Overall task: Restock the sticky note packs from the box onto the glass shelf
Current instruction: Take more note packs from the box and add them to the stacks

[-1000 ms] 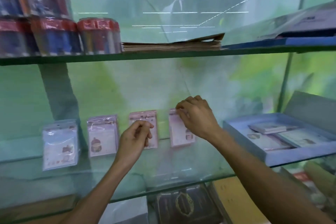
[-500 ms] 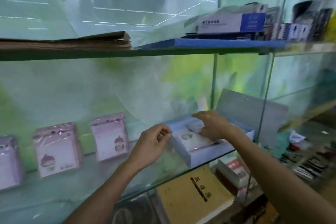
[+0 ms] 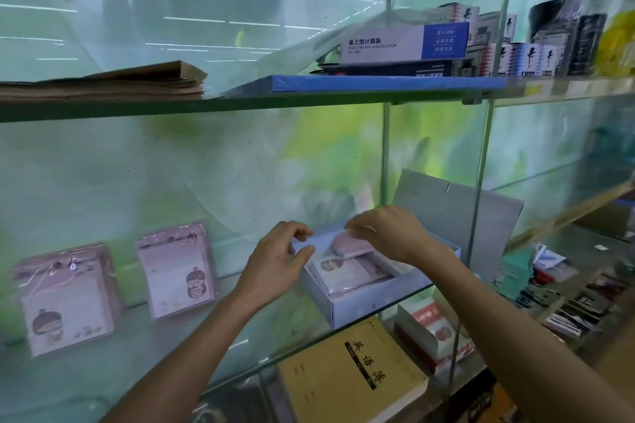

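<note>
Both hands have moved from the standing packs (image 3: 177, 271) to the box (image 3: 360, 306) on the glass shelf (image 3: 206, 364). The right hand (image 3: 391, 233) pinches a pink sticky note pack (image 3: 347, 245); the left hand (image 3: 278, 261), fingers curled, steadies the box rim, holding nothing else.

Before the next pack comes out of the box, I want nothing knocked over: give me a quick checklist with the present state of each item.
1. Box fully on the glass shelf: ok, though near the front edge.
2. Packs left in the box: ok, at least one pack in the box is visible.
3. Right hand has a pink pack gripped: cannot tell, its fingers hide the contact.
4. Left hand free: ok, fingers open at the box rim.
5. Room beside the standing packs: ok, a gap before the box.
</note>
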Available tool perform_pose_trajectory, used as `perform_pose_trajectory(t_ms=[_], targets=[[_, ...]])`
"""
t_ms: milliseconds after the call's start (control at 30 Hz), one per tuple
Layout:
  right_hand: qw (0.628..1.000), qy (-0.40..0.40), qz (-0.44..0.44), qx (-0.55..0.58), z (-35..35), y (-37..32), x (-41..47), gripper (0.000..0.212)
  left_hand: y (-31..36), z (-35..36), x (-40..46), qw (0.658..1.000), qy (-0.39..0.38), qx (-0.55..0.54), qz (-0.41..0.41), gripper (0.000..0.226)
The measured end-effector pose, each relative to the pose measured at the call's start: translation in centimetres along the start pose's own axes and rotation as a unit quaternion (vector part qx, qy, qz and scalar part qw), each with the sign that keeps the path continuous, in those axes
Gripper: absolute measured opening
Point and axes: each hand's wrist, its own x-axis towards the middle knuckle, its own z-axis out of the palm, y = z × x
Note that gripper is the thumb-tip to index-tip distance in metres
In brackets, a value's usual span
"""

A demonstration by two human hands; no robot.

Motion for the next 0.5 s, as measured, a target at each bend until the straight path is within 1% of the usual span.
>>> perform_pose_trajectory(t_ms=[67,100,167,233,300,367,433,500], targets=[[0.995,0.061,0.001,0.08,-0.6,-0.5,0.1,0.025,0.2,-0.3,0.3,1.0,0.001,-0.019,-0.011,0.028],[0.988,0.077,0.002,0.132,-0.9,-0.9,0.1,0.024,0.5,-0.4,0.4,0.999,0.003,-0.034,-0.018,0.033],[0.971,0.082,-0.001,0.223,-1.9,-1.8,0.1,0.021,1.2,-0.8,0.5,0.997,0.008,-0.072,-0.034,0.035],[0.96,0.077,-0.011,0.271,-2.7,-2.8,0.0,0.018,1.6,-1.2,0.7,0.993,0.016,-0.11,-0.042,0.027],[0.951,0.07,-0.005,0.301,-3.0,-3.7,0.0,0.017,1.8,-1.6,0.6,0.991,0.031,-0.123,-0.036,0.015],[0.945,0.068,0.006,0.32,-3.0,-4.2,0.2,0.017,1.8,-2.0,0.5,0.989,0.051,-0.133,-0.032,0.012],[0.938,0.081,0.03,0.334,-2.7,-4.5,0.4,0.02,1.8,-2.7,0.1,0.985,0.078,-0.151,-0.037,0.007],[0.925,0.113,0.064,0.357,-2.3,-4.7,0.6,0.021,1.8,-3.7,-0.6,0.979,0.117,-0.161,-0.036,0.005]])
